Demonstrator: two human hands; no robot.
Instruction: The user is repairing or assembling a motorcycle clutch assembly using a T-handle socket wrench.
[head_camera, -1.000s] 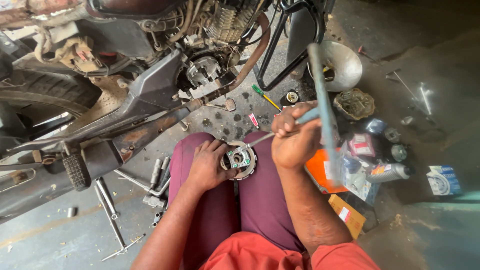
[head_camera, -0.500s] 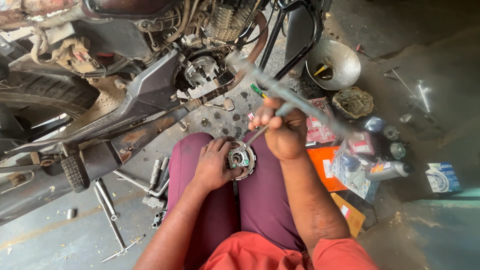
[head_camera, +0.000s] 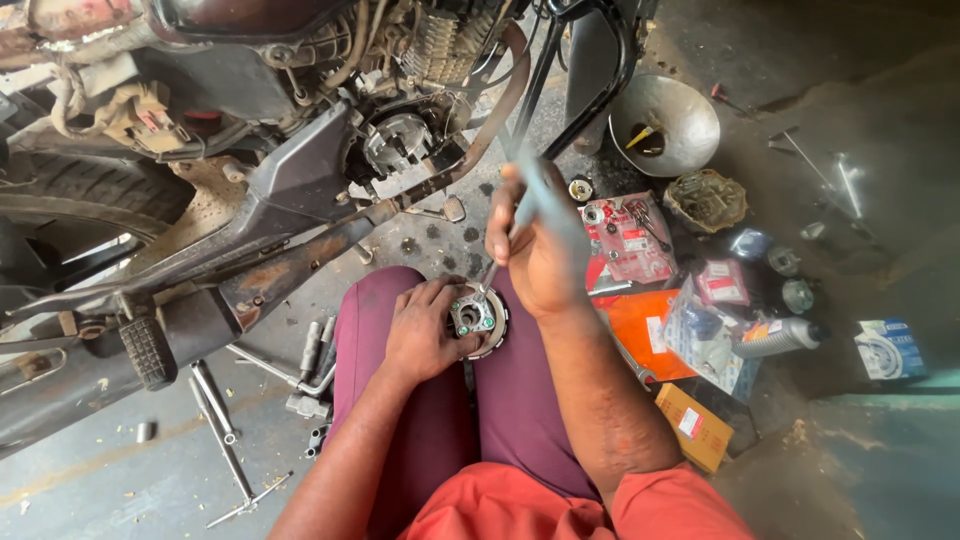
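Flanking right hand (head_camera: 545, 250) — red-white packet (head_camera: 625, 238)

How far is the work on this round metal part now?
Done: the motorcycle engine side is already open. In hand: left hand steadies the round metal part on the lap; right hand works a blurred tool into it. Left: the part is not back on the engine.

Head camera looks steeply down, close over the lap.
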